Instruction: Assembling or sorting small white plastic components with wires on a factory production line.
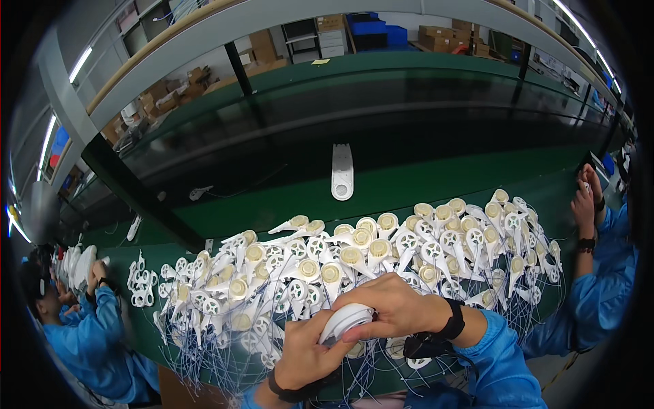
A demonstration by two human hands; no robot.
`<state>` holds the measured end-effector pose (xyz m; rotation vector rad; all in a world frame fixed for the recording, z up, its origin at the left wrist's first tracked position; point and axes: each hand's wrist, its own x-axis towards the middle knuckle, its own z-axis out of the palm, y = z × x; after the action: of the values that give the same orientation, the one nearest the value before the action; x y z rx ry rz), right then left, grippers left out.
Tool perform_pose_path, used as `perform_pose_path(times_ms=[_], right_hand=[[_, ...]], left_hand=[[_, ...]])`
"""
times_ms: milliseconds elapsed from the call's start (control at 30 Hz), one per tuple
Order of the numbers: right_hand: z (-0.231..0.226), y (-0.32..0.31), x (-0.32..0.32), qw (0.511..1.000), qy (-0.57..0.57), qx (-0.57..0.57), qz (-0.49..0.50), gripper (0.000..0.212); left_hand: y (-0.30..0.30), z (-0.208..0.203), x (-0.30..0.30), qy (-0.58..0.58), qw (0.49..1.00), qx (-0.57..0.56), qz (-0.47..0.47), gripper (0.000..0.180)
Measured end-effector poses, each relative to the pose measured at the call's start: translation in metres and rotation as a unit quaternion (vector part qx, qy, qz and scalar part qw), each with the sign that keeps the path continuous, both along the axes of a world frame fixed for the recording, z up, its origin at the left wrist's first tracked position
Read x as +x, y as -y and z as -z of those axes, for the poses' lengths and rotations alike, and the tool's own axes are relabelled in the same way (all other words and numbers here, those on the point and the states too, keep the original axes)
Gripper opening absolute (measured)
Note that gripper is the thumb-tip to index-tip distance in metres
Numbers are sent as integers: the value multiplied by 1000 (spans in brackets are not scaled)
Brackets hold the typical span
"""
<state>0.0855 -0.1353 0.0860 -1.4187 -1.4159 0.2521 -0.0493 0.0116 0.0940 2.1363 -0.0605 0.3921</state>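
Observation:
Both my hands grip one white rounded plastic housing [346,320] in front of me, low over the near side of the table. My left hand [306,351] wraps its lower left side, thumb and fingers closed on it. From the right, my right hand [392,307] closes over its top and edge, the thumb along the near side. Right behind lies a wide heap of white plastic parts [352,256] with round cream-coloured discs, spoked rings and tapering arms. Thin bluish wires [361,375] trail from the heap toward me, partly hidden by my hands.
A long white part [342,174] lies on the dark conveyor [293,150] behind the heap. A dark post [139,194] rises at the left. Co-workers in blue sleeves [95,341] sit left and right. Small white rings [142,283] lie on the green table [126,255].

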Motion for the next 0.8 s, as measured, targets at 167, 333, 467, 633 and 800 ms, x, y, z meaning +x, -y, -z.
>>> perform_pose_path(times_ms=[167,333,467,633,800], right_hand=[[0,-5,-7,998,-27,37,33,37],[-1,-2,-11,998,-17,-8,56,37],[-5,-1,-12,997,22,-42,54,37],[-3,0,-10,999,13,-22,47,36],[-2,-1,-12,999,8,1,38,33]], left_hand=[[0,6,1,-31,996,-85,8,33],[-3,1,0,-125,978,-169,10,37],[-7,3,-4,-122,979,-162,14,36],[-3,1,-4,-113,985,-128,8,34],[-4,1,-4,-110,983,-146,16,36]])
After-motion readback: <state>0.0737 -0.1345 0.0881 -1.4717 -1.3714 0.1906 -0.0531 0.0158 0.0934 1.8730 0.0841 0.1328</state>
